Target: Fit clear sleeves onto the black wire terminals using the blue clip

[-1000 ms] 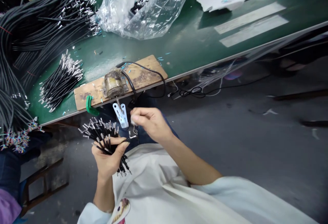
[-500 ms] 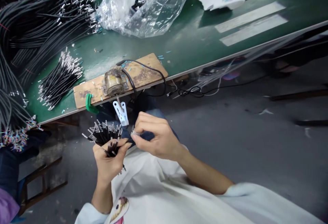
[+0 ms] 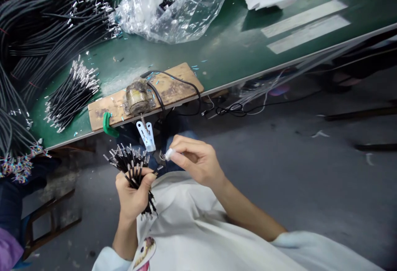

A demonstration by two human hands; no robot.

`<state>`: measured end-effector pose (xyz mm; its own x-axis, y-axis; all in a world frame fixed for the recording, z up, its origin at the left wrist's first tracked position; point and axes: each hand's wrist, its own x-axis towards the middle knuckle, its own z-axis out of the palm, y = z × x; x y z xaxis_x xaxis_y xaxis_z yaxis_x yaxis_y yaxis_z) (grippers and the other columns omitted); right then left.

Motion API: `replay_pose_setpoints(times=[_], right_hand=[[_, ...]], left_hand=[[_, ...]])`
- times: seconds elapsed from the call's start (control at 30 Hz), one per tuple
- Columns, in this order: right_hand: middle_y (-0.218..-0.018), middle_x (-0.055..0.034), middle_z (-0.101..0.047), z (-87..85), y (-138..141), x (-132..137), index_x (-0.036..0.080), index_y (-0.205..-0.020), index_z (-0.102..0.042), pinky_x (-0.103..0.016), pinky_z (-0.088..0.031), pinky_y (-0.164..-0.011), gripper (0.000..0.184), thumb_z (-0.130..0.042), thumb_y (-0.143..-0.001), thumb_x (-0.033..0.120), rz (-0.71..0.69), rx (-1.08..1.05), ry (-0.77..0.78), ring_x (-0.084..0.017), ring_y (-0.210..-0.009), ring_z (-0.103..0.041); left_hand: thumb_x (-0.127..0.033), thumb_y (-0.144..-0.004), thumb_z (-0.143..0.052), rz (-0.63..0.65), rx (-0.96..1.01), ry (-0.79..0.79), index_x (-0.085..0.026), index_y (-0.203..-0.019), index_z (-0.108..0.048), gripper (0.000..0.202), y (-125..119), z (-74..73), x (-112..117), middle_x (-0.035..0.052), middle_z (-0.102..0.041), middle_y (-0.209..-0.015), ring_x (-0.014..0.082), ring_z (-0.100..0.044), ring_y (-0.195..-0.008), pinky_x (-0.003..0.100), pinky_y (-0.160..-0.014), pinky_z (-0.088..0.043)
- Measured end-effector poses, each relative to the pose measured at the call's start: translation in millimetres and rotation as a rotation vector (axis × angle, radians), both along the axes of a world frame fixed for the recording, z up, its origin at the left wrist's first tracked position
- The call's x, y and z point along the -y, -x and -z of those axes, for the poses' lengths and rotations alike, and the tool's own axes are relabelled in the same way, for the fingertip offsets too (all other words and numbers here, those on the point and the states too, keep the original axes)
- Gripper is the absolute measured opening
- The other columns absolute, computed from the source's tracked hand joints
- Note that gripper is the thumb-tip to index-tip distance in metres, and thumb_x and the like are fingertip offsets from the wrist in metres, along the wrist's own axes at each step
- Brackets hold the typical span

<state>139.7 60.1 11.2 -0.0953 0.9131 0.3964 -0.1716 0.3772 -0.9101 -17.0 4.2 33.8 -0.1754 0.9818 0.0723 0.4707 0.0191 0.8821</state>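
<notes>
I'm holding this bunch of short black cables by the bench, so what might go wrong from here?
The short black cables fan out unevenly from your left grip, so loose ones might slip out. The small white piece is pinched only at the fingertips of your right grip and could drop. The pale blue clip hangs close to the cables' silvery ends and might snag them.
</notes>
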Motion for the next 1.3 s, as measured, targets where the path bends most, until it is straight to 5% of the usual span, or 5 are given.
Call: replay_pose_setpoints(times=[0.37,0.57,0.77,1.1,1.3], right_hand=[[-0.072,-0.0076,-0.059,-7.4,3,-1,0.013,-0.081,-0.057,-0.030,-0.044,-0.063,0.008,-0.054,-0.083,0.006,-0.040,0.213,-0.366,-0.015,-0.068,-0.049],[-0.071,-0.0059,-0.056,-3.0,10,5,0.015,-0.081,-0.051,-0.031,-0.044,-0.065,0.012,-0.047,-0.086,0.005,0.033,0.276,-0.328,-0.015,-0.068,-0.047],[-0.067,-0.0044,-0.056,-4.7,11,9,0.015,-0.079,-0.052,-0.028,-0.043,-0.060,0.013,-0.048,-0.083,0.004,0.063,0.293,-0.272,-0.014,-0.065,-0.047],[-0.065,-0.0040,-0.058,-5.9,8,6,0.014,-0.072,-0.058,-0.025,-0.043,-0.056,0.008,-0.058,-0.080,0.011,-0.037,0.199,-0.138,-0.013,-0.061,-0.050],[-0.057,-0.0017,-0.052,-5.9,20,11,0.016,-0.064,-0.049,-0.029,-0.042,-0.058,0.020,-0.051,-0.081,0.007,0.125,0.252,-0.187,-0.012,-0.056,-0.045]], left_hand=[[-0.022,-0.078,-0.054,0.098,0.074,0.102,-0.015,-0.050,-0.056,0.029,0,1.5,-2,-0.0028,-0.050,-0.039,0.0070,-0.047,-0.038,0.017,-0.042,-0.039],[-0.026,-0.077,-0.055,0.050,0.174,0.128,-0.015,-0.055,-0.060,0.025,-4,6.2,-2,-0.0035,-0.050,-0.039,0.0071,-0.045,-0.035,0.017,-0.040,-0.037],[-0.037,-0.073,-0.058,-0.154,0.304,0.162,-0.017,-0.052,-0.056,0.029,-18,4.4,1,-0.0046,-0.044,-0.038,0.0068,-0.040,-0.035,0.019,-0.039,-0.034],[-0.024,-0.071,-0.057,-0.153,0.382,0.109,-0.017,-0.048,-0.052,0.024,-21,4.4,2,-0.0049,-0.043,-0.037,0.0059,-0.037,-0.035,0.018,-0.039,-0.030],[-0.022,-0.069,-0.060,-0.272,0.421,0.053,-0.017,-0.049,-0.056,0.020,-27,3.1,1,-0.0053,-0.044,-0.037,0.0057,-0.038,-0.034,0.018,-0.037,-0.030]])
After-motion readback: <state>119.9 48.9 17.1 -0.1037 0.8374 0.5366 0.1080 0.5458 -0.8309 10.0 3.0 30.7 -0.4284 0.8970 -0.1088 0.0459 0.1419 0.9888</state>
